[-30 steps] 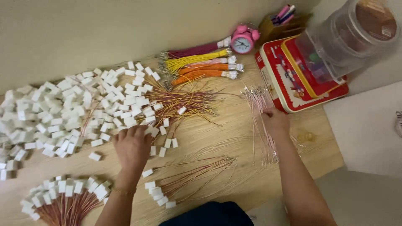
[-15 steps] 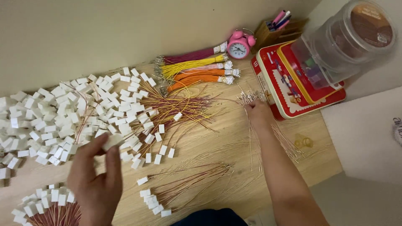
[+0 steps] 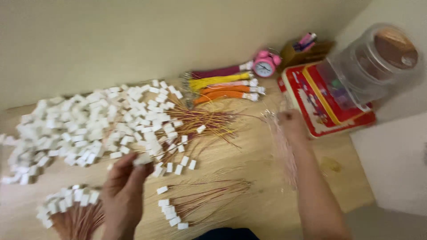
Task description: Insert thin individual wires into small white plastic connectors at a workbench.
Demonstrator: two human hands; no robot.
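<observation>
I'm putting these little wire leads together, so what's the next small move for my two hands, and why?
Probably bring the hands together. The left hand pinches a white connector at the edge of the connector pile, while the right hand rests far off on the bundle of thin pinkish wires. Drawing one wire toward the connector would let the two meet.

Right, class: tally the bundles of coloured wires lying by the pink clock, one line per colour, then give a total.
Maroon bundle: 1
Yellow bundle: 1
Orange bundles: 2
Total: 4, all lying side by side left of the pink clock.
</observation>
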